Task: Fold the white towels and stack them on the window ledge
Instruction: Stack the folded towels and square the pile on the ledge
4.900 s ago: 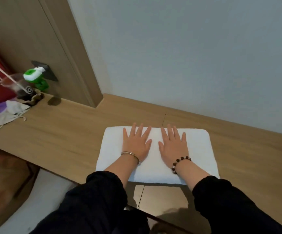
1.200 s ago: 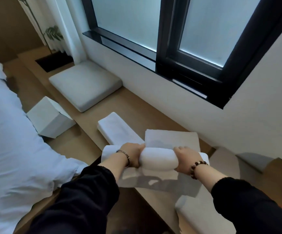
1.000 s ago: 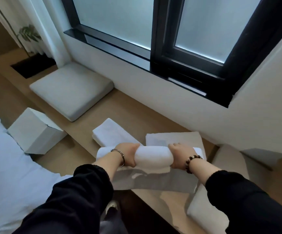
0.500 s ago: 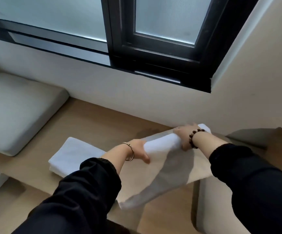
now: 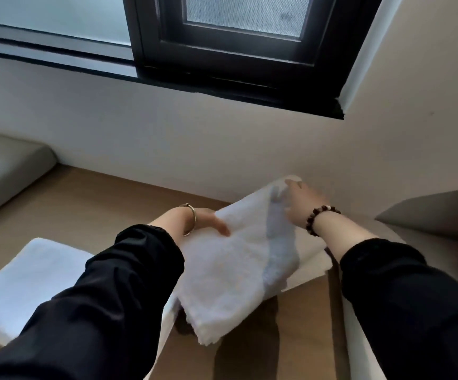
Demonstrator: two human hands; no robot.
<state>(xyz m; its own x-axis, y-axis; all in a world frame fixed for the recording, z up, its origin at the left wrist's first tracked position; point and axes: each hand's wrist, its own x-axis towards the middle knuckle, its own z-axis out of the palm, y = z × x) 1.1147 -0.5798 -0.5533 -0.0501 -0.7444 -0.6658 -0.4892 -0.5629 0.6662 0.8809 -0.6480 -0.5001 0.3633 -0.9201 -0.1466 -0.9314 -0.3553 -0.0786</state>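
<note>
A second ago the folded white terry towel (image 5: 233, 272) hung between both fists as a thick bundle above the pale wooden window ledge (image 5: 99, 204). Now it lies lowered and spread across a second white towel (image 5: 314, 263) already on the ledge, its near corner overhanging. The left hand (image 5: 195, 222) pinches the left edge, thumb on top. The right hand (image 5: 301, 204) reaches to the far corner with fingers stretched; blur hides whether they grip. A third folded white towel (image 5: 30, 275) sits apart at left. The stacking seems nearly done; squaring the edges and letting go likely remain.
</note>
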